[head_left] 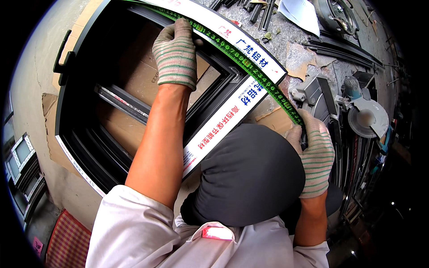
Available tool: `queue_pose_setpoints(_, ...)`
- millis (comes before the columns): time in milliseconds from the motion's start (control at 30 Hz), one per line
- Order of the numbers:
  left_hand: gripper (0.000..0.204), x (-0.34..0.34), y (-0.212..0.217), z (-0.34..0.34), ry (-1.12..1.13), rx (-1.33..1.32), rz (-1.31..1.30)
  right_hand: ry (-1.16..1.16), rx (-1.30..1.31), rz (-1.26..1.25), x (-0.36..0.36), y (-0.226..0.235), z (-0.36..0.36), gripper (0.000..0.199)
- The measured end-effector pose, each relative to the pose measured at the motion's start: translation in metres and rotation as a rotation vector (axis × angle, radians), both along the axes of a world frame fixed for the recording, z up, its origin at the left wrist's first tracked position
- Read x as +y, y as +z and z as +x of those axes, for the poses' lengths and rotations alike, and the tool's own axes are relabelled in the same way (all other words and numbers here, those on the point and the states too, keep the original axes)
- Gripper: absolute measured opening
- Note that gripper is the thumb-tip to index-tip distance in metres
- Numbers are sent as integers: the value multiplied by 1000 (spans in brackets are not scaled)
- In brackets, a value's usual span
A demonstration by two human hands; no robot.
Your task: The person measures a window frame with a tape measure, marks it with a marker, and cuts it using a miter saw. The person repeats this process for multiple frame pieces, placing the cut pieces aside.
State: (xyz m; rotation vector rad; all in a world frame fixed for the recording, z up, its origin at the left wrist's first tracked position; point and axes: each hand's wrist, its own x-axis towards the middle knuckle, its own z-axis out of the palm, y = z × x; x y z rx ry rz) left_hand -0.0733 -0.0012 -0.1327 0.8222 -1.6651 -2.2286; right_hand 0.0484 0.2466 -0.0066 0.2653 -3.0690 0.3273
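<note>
A green tape measure (250, 67) is stretched along one side of a dark aluminium window frame (193, 134), bending past its corner. My left hand (176, 58), in a striped knit glove, is closed at the frame's inner edge, with its thumb against the tape; its other fingers are mostly hidden. My right hand (316, 154), gloved alike, grips the tape measure beyond the corner, where a dark part of its case shows between thumb and fingers. White protective film with printing covers the frame's outer faces. The tape's far end runs out of view at the top.
Cardboard (138, 58) lies beneath the frame. A miter saw (364, 117) with a round blade stands at right. Dark metal profiles (344, 52) and a white sheet (300, 15) lie at the upper right. My bent knee (254, 174) is close to the frame's near side.
</note>
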Motion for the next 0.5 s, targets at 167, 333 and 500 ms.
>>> queue_pose_setpoints(167,34,0,0,-1,-2,-2,2,-11,12,-2,1,-3,1,34)
queue_pose_setpoints(333,34,0,-1,0,-3,-7,-7,-13,3,4,-1,-3,1,35)
queue_pose_setpoints(500,34,0,-1,0,-8,6,-9,-15,3,-13,-2,-2,0,35)
